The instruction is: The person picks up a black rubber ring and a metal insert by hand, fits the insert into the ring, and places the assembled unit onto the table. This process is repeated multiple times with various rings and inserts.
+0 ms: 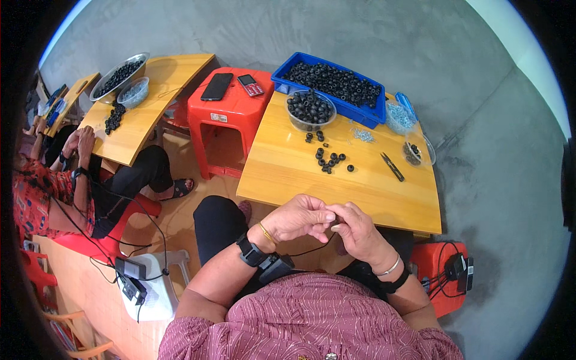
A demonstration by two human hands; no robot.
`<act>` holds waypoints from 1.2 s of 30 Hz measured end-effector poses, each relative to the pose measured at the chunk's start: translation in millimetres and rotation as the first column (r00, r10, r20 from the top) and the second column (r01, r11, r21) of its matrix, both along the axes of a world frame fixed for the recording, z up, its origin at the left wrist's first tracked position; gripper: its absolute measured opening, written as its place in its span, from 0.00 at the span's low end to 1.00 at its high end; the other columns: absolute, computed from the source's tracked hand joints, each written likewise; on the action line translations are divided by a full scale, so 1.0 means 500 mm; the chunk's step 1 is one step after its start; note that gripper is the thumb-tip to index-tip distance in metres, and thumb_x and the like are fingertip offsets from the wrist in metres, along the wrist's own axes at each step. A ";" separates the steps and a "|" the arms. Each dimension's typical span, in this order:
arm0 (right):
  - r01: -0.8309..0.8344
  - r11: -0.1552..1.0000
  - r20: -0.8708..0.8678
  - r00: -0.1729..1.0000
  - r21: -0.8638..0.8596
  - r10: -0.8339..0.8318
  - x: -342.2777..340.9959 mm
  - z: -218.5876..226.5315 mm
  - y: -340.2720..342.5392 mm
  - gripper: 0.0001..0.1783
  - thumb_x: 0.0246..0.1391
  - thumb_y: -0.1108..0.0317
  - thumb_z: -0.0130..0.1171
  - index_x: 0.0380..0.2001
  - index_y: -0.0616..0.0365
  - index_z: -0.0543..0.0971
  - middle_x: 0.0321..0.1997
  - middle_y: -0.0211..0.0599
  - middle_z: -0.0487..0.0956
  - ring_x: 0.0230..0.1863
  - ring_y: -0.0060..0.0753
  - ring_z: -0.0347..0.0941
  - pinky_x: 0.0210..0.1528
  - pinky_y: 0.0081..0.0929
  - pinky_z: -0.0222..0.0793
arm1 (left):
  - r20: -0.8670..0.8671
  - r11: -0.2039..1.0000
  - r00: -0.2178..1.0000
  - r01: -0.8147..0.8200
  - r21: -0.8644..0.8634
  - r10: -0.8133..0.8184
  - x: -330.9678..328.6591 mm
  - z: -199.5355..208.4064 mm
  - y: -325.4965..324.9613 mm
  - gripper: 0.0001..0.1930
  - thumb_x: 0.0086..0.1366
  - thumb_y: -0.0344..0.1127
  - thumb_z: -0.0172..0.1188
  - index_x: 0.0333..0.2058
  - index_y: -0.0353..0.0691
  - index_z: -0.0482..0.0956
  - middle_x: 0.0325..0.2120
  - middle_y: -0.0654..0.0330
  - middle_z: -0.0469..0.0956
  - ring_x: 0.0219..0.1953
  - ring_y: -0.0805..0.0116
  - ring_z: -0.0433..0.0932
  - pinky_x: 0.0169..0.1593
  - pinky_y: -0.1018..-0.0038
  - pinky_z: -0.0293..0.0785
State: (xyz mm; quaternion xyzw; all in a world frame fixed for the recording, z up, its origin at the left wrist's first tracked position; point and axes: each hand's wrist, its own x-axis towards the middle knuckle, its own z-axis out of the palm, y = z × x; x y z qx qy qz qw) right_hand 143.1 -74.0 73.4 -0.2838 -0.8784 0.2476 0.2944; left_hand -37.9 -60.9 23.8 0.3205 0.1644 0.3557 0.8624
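My left hand (299, 217) and my right hand (355, 229) meet fingertip to fingertip over the near edge of the wooden table (288, 174). Both pinch something small between the fingers; it is hidden, so I cannot tell what it is. A thin black cord hangs below my hands. Farther out on the table lie several loose black round beads (329, 159), a clear bowl of black beads (310, 110) and a blue tray full of black beads (333, 84). Black snips (392, 166) lie to the right.
A red plastic stool (231, 108) with a black phone (216, 86) and a red phone (250, 84) stands left of the table. Small clear containers (414, 150) sit at the table's right. Another person (54, 192) works at a second wooden table (141, 114) on the left.
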 end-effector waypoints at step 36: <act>0.187 0.970 0.009 0.982 0.158 -0.191 0.008 -0.088 0.046 0.18 0.40 0.77 0.55 0.37 0.62 0.63 0.29 0.46 0.69 0.31 0.50 0.68 0.30 0.37 0.64 | -0.321 0.616 0.736 -0.163 0.770 0.596 0.063 -0.027 0.001 0.31 0.49 0.22 0.60 0.53 0.36 0.61 0.43 0.60 0.67 0.41 0.75 0.69 0.43 0.79 0.71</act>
